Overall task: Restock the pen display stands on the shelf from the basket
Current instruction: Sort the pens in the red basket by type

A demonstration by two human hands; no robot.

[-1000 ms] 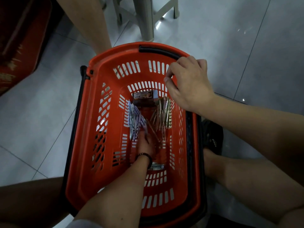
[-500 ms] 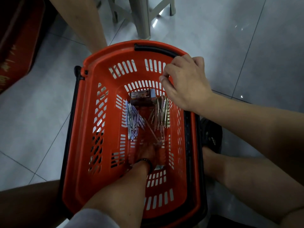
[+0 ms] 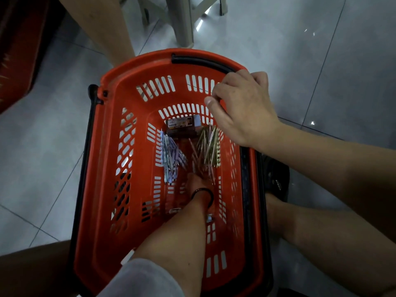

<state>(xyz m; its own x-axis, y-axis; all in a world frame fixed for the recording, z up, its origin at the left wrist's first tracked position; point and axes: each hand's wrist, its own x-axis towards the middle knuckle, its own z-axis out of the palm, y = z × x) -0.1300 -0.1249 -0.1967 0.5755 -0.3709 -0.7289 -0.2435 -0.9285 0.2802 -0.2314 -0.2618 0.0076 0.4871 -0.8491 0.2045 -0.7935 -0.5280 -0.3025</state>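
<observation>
Reaching slightly farther forward than before, the left hand (image 3: pixel 198 182) touches the heap of gold pens (image 3: pixel 209 146), its grip hidden. One orange slotted plastic basket (image 3: pixel 128 211), its rim clutched by the right hand (image 3: pixel 242 108), holds two heaps, including the lilac-and-white pens (image 3: pixel 170 157), plus one dark rectangular box (image 3: pixel 183 126).

Low in the centre of the frame, the left hand (image 3: pixel 196 183) sits among the pens (image 3: pixel 209 146) at the bottom of the basket (image 3: pixel 102 211). Its own back and wrist hide its fingers, so whether they hold anything cannot be told. On the right hand (image 3: pixel 244 108), the fingertips disappear over the far rim it grips. The print on the box (image 3: pixel 183 125) is too small to read. The top edge cuts off the stool legs (image 3: pixel 182 22), the left edge the red object (image 3: pixel 19 50). The basket half hides a black shoe (image 3: pixel 276 179).
</observation>
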